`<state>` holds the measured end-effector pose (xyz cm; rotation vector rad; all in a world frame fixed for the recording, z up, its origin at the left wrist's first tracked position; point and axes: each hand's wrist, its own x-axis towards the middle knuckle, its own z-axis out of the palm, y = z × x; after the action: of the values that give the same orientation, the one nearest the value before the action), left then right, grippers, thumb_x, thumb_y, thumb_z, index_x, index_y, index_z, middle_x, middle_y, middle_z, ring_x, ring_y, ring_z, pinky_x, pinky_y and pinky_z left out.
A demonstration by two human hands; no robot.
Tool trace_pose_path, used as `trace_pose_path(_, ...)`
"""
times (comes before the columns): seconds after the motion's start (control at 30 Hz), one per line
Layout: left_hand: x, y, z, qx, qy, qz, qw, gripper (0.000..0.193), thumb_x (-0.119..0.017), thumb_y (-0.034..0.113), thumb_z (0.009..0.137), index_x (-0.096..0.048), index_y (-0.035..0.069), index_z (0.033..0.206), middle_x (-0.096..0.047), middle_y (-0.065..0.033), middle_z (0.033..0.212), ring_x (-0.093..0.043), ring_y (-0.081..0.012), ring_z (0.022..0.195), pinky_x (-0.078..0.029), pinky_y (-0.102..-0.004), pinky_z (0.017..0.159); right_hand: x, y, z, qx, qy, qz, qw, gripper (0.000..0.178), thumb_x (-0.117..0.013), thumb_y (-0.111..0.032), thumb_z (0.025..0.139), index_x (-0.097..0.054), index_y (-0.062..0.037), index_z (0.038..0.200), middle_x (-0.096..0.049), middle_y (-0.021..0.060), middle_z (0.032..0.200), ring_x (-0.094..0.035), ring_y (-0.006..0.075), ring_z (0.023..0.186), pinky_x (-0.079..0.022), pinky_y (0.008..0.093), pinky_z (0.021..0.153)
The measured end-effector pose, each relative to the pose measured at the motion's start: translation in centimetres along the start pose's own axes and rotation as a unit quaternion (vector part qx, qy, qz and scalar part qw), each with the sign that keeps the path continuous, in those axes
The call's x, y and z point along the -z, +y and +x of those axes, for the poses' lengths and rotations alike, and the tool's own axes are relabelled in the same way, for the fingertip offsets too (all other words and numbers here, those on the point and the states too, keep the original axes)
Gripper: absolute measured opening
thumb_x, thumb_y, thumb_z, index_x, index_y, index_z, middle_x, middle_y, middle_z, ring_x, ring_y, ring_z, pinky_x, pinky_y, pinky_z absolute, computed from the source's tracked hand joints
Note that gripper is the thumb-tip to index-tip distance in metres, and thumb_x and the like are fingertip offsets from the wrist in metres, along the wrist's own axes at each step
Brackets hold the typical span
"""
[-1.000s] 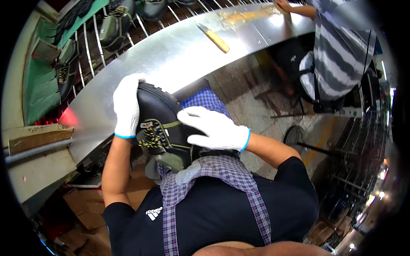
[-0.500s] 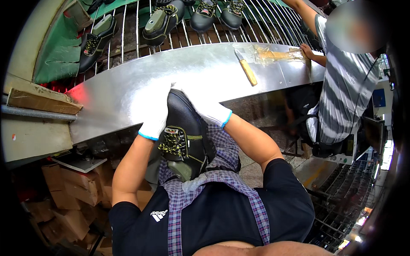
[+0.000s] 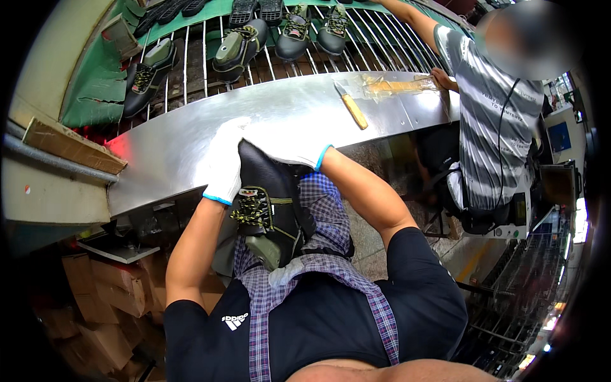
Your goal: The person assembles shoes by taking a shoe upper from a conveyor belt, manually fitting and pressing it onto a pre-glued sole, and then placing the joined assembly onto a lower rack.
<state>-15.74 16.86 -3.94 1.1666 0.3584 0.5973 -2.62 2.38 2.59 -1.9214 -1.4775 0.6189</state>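
Observation:
A black lace-up shoe (image 3: 275, 207) with yellow stitching rests toe-up against my lap, its toe towards the metal bench edge. A green shoe last (image 3: 264, 251) shows in its opening. My left hand (image 3: 224, 162), in a white glove with a blue cuff, is closed along the left side of the toe. Across the top of the toe reaches my right hand (image 3: 280, 151), gloved alike and closed against its far right side. Both sets of fingertips meet near the toe tip, where glare and the gloves hide what lies between them.
On the metal bench top (image 3: 172, 140) lies a wooden-handled knife (image 3: 353, 109) beside brown tape (image 3: 398, 85). Beyond is a rack of metal bars with several black shoes (image 3: 293, 39). A co-worker (image 3: 499, 134) stands at the right. Cardboard boxes (image 3: 121, 280) are piled at lower left.
My right hand has shifted up and left over the toe, its wrist higher. The shoe sits slightly further left in view. The whole view has shifted a little, and the co-worker appears further left.

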Motion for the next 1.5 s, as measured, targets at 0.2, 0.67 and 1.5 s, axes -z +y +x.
trace_pose_path(0.2,1.3,5.0,-2.1,0.068,-0.042,-0.349,0.934,0.042,-0.060,0.011,0.103,-0.060,-0.002,0.143,-0.069,-0.0146,0.128,-0.067,-0.0273,0.122,-0.054,-0.0431,0.114,-0.1,-8.8,-3.6,-0.006,0.104,-0.001,0.995,0.112,-0.087,-0.051,0.087,-0.033,0.0021,0.169,-0.057,0.0324,0.155,-0.061,0.0455,0.141,-0.049,0.0470,0.119)
trace_pose_path(0.67,7.8,7.8,-12.6,0.233,-0.069,-0.327,0.913,0.097,-0.040,0.081,0.107,-0.047,0.005,0.167,-0.056,-0.0221,0.164,-0.062,-0.0394,0.143,-0.053,-0.0564,0.120,3.6,-10.2,-7.2,0.292,0.187,0.227,0.910,0.107,-0.099,-0.009,0.079,-0.037,-0.0016,0.166,-0.056,0.0252,0.155,-0.063,0.0366,0.140,-0.051,0.0497,0.118)
trace_pose_path(1.5,-3.7,29.4,6.1,0.057,-0.233,0.655,0.716,0.083,-0.091,0.049,0.075,-0.066,-0.002,0.135,-0.075,-0.0218,0.121,-0.073,-0.0317,0.111,-0.056,-0.0400,0.100,12.1,-4.1,11.9,0.170,-0.028,0.440,0.881,0.043,-0.075,-0.022,0.102,-0.062,-0.0058,0.140,-0.070,0.0101,0.132,-0.068,0.0230,0.124,-0.054,0.0399,0.113)
